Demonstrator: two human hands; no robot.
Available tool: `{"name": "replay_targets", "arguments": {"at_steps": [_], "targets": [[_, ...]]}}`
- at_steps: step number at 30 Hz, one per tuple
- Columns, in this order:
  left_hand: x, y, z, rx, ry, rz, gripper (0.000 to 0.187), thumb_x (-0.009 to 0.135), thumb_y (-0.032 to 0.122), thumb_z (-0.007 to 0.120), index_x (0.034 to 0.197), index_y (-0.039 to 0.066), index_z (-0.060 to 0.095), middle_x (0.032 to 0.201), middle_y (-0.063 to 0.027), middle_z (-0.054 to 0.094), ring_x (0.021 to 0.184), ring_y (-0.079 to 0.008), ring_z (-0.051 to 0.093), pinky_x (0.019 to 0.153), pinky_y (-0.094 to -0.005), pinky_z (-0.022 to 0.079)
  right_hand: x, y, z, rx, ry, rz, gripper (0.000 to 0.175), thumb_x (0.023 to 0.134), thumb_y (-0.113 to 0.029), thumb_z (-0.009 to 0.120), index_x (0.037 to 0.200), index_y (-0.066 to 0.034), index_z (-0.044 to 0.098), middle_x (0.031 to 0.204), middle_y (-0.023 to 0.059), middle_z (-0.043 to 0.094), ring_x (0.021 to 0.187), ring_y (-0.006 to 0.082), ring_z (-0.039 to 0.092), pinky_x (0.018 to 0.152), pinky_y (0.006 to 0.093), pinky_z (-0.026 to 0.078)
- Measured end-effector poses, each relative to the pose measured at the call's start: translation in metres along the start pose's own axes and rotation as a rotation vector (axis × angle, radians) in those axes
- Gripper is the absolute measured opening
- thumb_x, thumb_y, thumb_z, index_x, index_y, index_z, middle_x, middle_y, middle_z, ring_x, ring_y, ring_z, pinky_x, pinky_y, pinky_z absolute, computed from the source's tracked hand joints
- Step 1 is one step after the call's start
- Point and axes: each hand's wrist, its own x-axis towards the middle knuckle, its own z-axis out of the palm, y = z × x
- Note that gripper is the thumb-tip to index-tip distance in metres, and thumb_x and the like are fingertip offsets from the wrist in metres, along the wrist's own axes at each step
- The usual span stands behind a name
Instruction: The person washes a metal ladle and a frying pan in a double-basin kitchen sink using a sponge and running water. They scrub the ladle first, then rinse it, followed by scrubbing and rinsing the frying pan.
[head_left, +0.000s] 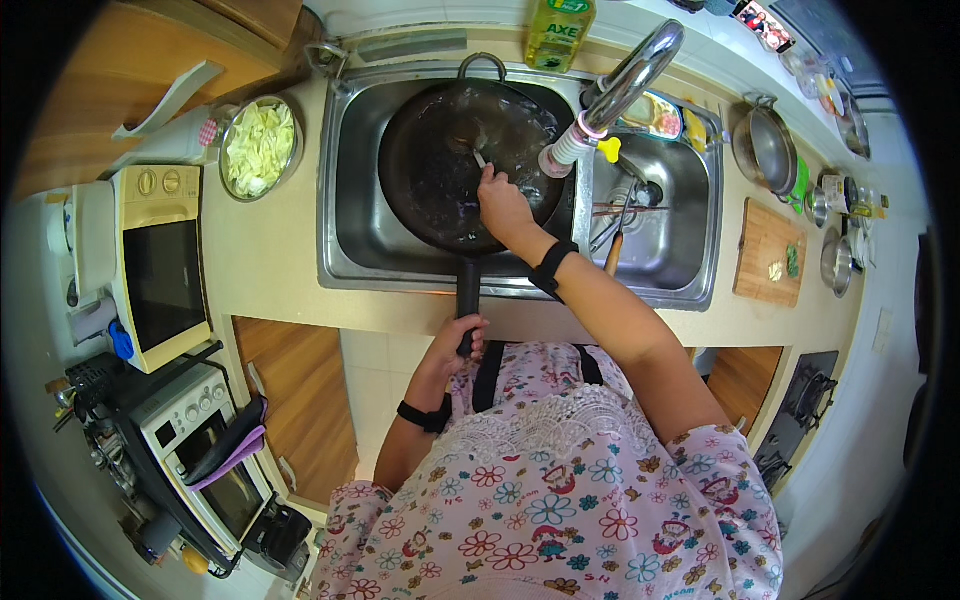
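Note:
A dark wok (435, 172) rests over the left basin of the steel double sink (356, 247), with water glistening on its inner surface. My left hand (452, 343) is wrapped around the end of its black handle (468, 289), in front of the counter edge. Over the wok, my right hand (507, 208) grips a small, pale-ended tool (479, 158) that points at the middle of the pan. Most of that tool is hidden by my fingers, so its kind is unclear. The chrome faucet (634, 75) arches over the sink, right of my right hand.
Chopsticks (645, 208) and a wooden-handled utensil (614, 255) lie in the right basin. Cut cabbage fills a bowl (259, 150) at left. An AXE dish soap bottle (559, 34) stands behind. At right are a cutting board (765, 255) with chopped food and a metal pan (765, 146).

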Motion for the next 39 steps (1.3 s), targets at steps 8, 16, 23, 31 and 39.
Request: {"name": "replay_targets", "arguments": {"at_steps": [8,16,23,31,39], "targets": [[0.006,-0.002,0.0,0.047,0.065,0.039,0.012,0.085,0.016,0.06,0.085,0.005,0.057,0.057,0.002,0.046,0.046,-0.0104,0.046,0.04,-0.0263,0.035,-0.05,-0.012,-0.009,0.275,-0.261,-0.107,0.042,0.077,0.002,0.054,0.117,0.0128,0.048,0.09,0.0307,0.06,0.08,0.0447,0.065,0.068,0.0464,0.055],[0.004,-0.001,-0.002,-0.025,0.021,0.011,0.014,0.086,0.017,0.061,0.084,0.004,0.057,0.057,0.0018,0.047,0.045,-0.0104,0.045,0.041,-0.0263,0.036,-0.029,0.016,-0.007,-0.07,-0.056,-0.04,0.043,0.082,0.0,0.055,0.121,0.0143,0.047,0.089,0.0261,0.061,0.073,0.0329,0.068,0.061,0.0349,0.057],[0.004,-0.001,0.002,0.024,0.016,0.028,0.013,0.087,0.017,0.059,0.085,0.005,0.055,0.058,0.0022,0.046,0.046,-0.0092,0.044,0.04,-0.0246,0.035,-0.056,0.008,-0.004,0.196,-0.248,-0.076,0.045,0.078,0.0,0.054,0.12,0.0119,0.046,0.088,0.0298,0.06,0.076,0.0444,0.064,0.067,0.0483,0.054],[-0.001,0.004,0.0,0.017,0.026,0.005,0.013,0.086,0.019,0.06,0.086,0.007,0.055,0.059,0.0026,0.046,0.046,-0.0085,0.043,0.04,-0.0231,0.035,-0.047,0.028,-0.008,-0.026,-0.104,-0.06,0.047,0.078,-0.001,0.055,0.122,0.0131,0.046,0.089,0.0277,0.061,0.073,0.0402,0.066,0.062,0.0431,0.056],[0.002,0.0,0.005,0.024,0.027,0.047,0.01,0.084,0.016,0.061,0.08,0.008,0.056,0.056,0.0029,0.047,0.045,-0.0084,0.045,0.04,-0.0247,0.035,-0.069,0.018,-0.014,0.151,-0.272,-0.128,0.039,0.076,-0.001,0.058,0.111,0.0125,0.051,0.088,0.0295,0.062,0.08,0.043,0.066,0.069,0.0464,0.055]]}}
